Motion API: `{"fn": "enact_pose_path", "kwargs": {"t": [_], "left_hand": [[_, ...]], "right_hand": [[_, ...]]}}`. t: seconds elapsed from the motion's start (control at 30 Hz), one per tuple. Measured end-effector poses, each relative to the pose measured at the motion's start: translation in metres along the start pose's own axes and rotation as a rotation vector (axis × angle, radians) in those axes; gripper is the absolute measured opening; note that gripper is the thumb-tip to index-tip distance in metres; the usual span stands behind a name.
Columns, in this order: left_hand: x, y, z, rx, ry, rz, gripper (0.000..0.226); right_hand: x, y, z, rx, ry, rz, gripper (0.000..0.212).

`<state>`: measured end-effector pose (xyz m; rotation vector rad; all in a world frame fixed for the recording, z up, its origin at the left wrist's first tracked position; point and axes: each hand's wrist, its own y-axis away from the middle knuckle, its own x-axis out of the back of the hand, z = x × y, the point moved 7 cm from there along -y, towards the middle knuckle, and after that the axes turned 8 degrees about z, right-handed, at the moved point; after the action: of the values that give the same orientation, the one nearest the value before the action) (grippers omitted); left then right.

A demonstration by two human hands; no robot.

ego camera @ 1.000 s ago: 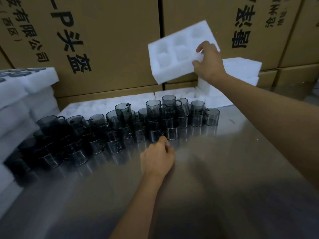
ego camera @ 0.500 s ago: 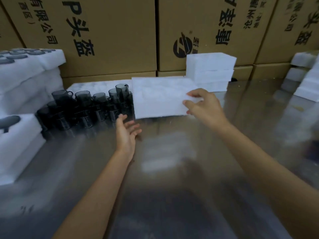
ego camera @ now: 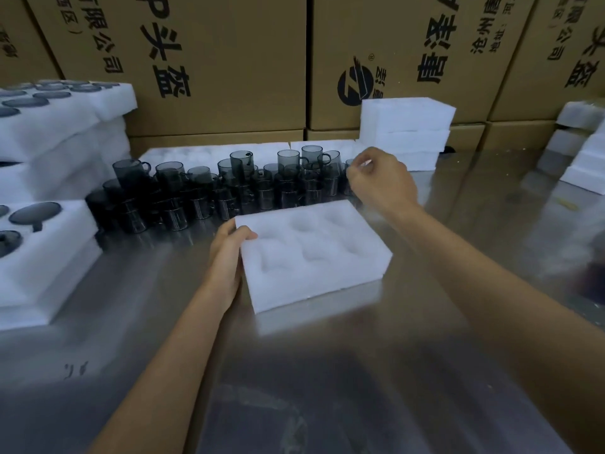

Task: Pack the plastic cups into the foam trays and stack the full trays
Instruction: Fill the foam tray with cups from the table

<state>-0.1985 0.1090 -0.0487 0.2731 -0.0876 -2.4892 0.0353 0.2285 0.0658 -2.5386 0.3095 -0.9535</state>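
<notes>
Head view, near to far. My left hand (ego camera: 226, 257) grips the left edge of an empty foam tray (ego camera: 314, 253), thumb laid over the top corner, fingers curled against the side wall. The foam tray lies flat on the steel counter (ego camera: 327, 371), all six pockets unfilled. Beyond it my right hand (ego camera: 379, 188) hovers at the right end of the cup cluster (ego camera: 229, 188), fingers curled in; whether they already pinch a cup I cannot tell, since the hand hides its own fingertips.

Risks, as I judge them: the smoky cups stand packed and partly stacked two high, handles interlocked, so lifting one from the end may drag or topple a neighbour. The polished counter offers little friction; if my left hand lets go, the light tray could slide as a cup is pressed into a pocket. A handle turned the wrong way may jam against the foam.

Left of the cluster, filled trays (ego camera: 39, 244) sit stacked; a pile of blank trays (ego camera: 406, 129) rests against the cartons (ego camera: 229, 60) behind.
</notes>
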Motion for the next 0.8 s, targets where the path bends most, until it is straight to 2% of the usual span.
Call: {"fn": "enact_pose_path", "kwargs": {"t": [0.1,0.2,0.3,0.4,0.53,0.8], "left_hand": [[-0.002,-0.01,0.0,-0.029,-0.005,-0.005,0.036],[-0.003,-0.024,-0.001,-0.055,-0.035,0.008,0.038],[-0.005,-0.036,-0.002,-0.084,-0.074,0.004,0.041],[-0.005,-0.042,-0.005,-0.098,-0.085,0.007,0.041],[-0.004,-0.045,-0.006,-0.095,-0.112,0.004,0.042],[-0.009,-0.035,-0.002,-0.113,-0.156,-0.052,0.037]], "right_hand": [[-0.044,-0.043,0.01,-0.02,-0.001,-0.13,0.033],[-0.082,-0.079,0.025,-0.019,0.127,-0.229,0.05],[-0.112,-0.105,0.039,0.007,0.251,-0.268,0.054],[-0.131,-0.122,0.044,0.042,0.304,-0.245,0.046],[-0.134,-0.129,0.038,0.109,0.279,-0.151,0.014],[-0.096,-0.09,0.021,0.086,-0.111,-0.06,0.009]]}}
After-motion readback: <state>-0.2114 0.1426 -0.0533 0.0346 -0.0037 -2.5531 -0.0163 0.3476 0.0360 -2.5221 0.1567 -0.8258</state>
